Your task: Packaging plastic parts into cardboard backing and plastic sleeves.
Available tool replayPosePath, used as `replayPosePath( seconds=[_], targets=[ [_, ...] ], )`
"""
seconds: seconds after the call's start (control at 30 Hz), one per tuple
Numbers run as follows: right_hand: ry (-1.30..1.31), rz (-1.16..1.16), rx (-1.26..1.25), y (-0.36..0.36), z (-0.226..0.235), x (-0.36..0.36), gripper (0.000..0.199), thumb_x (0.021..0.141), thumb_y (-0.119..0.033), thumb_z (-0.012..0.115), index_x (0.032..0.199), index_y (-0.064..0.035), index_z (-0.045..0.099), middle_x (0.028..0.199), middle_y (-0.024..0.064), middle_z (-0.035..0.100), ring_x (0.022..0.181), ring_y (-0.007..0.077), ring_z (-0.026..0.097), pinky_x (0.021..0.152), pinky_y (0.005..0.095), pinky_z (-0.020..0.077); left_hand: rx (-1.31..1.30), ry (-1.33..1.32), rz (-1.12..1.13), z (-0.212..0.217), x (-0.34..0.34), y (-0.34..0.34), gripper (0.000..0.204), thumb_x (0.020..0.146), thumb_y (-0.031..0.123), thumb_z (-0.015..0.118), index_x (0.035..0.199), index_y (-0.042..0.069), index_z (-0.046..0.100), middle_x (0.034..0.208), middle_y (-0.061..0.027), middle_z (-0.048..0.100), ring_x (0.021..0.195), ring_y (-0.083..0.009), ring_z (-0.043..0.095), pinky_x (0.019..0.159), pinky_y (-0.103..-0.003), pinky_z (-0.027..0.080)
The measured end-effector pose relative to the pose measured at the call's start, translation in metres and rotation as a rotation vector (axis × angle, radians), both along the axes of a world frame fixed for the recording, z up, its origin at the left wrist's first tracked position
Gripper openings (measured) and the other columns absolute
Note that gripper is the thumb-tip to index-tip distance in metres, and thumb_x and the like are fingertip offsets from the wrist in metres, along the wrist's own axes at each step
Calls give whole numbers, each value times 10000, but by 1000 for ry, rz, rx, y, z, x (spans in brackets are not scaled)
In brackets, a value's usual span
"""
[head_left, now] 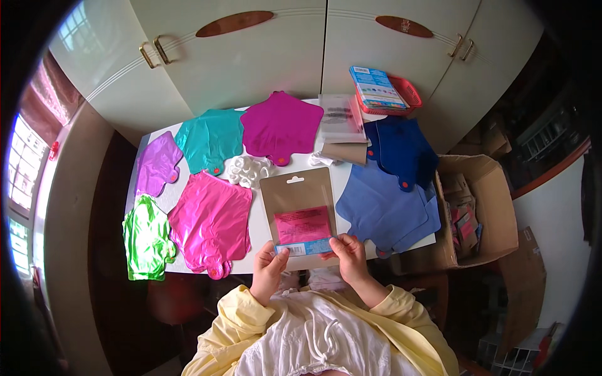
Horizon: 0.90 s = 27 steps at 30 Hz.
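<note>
A brown hang card [295, 193] with a hanger slot at its top stands tilted up before me. Across its lower half lies a pink printed slip [303, 225], and a blue strip with a barcode runs along the bottom edge. My left hand [269, 268] pinches the lower left corner, thumb in front. At the lower right corner, my right hand [350, 255] grips the card the same way. Just beyond the card is a bundle of white ribbon or cord [249, 171]. A flat pink foil piece [212, 216] lies nearest my left hand, and a flat light-blue one [382, 203] nearest my right.
More flat foil pieces, green [145, 241], lilac [159, 164], teal [210, 139], magenta [282, 128] and navy [404, 147], cover the white table. Clear plastic packets [340, 119] lie at the back. Blue printed cards [378, 88] top a red basket [409, 93]. An open carton [495, 207] stands right.
</note>
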State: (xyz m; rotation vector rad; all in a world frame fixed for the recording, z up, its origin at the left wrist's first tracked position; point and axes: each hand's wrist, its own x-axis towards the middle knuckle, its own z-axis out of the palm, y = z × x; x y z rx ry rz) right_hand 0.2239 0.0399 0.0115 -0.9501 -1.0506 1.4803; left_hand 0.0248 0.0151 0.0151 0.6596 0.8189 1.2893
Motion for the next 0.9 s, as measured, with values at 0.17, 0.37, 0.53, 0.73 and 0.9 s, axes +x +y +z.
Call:
replayPosePath(
  seconds=[0.17,0.37,0.53,0.73,0.9],
  targets=[
    [-23,-46,-1,-3,4,-4,267,965,-199,519,814,1,612,748,80,667,644,147,646,631,267,533,-43,-1,109,-2,6,2,226,965,151,527,747,116,476,660,61,441,557,-30,343,503,-206,261],
    [-125,-13,74,-3,2,5,218,961,-189,528,886,4,598,792,51,661,663,104,633,660,240,526,-10,78,70,0,9,4,230,984,186,490,767,111,503,666,73,419,577,-31,341,505,-206,259],
    [-15,-40,-70,-7,7,39,152,937,-143,549,897,-1,585,794,42,640,698,134,661,635,267,545,5,216,-84,2,10,6,183,985,172,464,1001,48,598,814,42,572,589,-12,335,512,-175,279],
    [433,-724,1,-8,-2,127,262,954,-262,543,1074,-30,551,981,92,641,853,199,662,764,303,552,10,276,-111,4,13,9,246,975,151,454,1152,15,557,938,-5,635,587,-5,335,523,-163,291],
    [629,-772,-85,-2,4,200,440,964,-359,493,1177,26,518,1102,127,630,1014,213,631,900,295,531,40,213,-105,-2,16,10,177,978,149,445,1028,25,560,956,-22,604,604,-38,346,544,-188,309]
  ],
)
